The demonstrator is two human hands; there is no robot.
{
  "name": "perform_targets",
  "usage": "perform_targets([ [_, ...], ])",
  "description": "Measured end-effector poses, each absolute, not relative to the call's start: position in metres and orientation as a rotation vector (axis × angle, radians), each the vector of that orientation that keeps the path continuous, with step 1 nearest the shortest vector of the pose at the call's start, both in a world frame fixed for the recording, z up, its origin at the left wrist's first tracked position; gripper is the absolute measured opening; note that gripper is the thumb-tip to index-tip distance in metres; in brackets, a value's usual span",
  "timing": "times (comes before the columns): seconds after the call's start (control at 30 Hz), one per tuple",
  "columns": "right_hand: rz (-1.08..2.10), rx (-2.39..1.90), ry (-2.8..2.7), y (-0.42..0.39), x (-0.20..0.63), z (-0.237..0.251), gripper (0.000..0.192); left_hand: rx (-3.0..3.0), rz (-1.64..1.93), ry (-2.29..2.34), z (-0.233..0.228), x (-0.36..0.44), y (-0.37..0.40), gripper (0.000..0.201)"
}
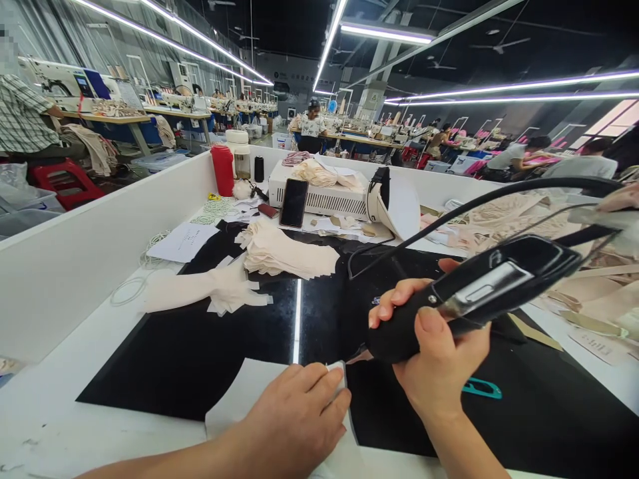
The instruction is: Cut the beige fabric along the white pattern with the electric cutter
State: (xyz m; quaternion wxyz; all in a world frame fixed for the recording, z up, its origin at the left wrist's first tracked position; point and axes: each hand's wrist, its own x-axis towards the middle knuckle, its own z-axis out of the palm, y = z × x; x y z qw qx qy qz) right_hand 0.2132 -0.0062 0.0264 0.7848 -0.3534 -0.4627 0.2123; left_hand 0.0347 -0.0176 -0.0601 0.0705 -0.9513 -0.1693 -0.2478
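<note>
Right hand (439, 346): clenched around a black tool (474, 293), held tilted, its tip down near the pale piece.
Left hand (299, 416): flat, fingers pressing a pale piece (234, 399) onto the black mat (200, 359); grasping nothing.
Pale piece: at the near edge of the bench (50, 412), partly under the left hand.
Cord (499, 196): black, arching from the tool across the bench.
Stack (284, 249): cream cut pieces, further back on the mat.
Phone (293, 203): leaning on a white box (324, 196).
Bottle (222, 169): red, upright at the far wall.
</note>
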Motion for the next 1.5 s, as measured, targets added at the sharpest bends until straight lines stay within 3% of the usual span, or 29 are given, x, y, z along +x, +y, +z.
perform_targets([
  [0.3,0.481,-0.754,-1.02,-0.006,0.209,0.02,0.044,-2.876,-0.759,-0.516,-0.057,0.035,-0.018,0.025],
  [0.63,0.476,-0.748,-1.0,-0.004,0.206,0.02,0.037,-2.853,-0.738,-0.483,-0.055,0.035,-0.018,0.027],
  [1.33,0.55,-0.658,-1.011,-0.002,0.193,0.013,0.049,-2.858,-0.773,-0.462,-0.053,0.031,-0.013,0.03],
  [1.5,0.544,-0.655,-1.01,0.0,0.194,0.011,0.036,-2.841,-0.794,-0.456,-0.052,0.03,-0.014,0.03],
])
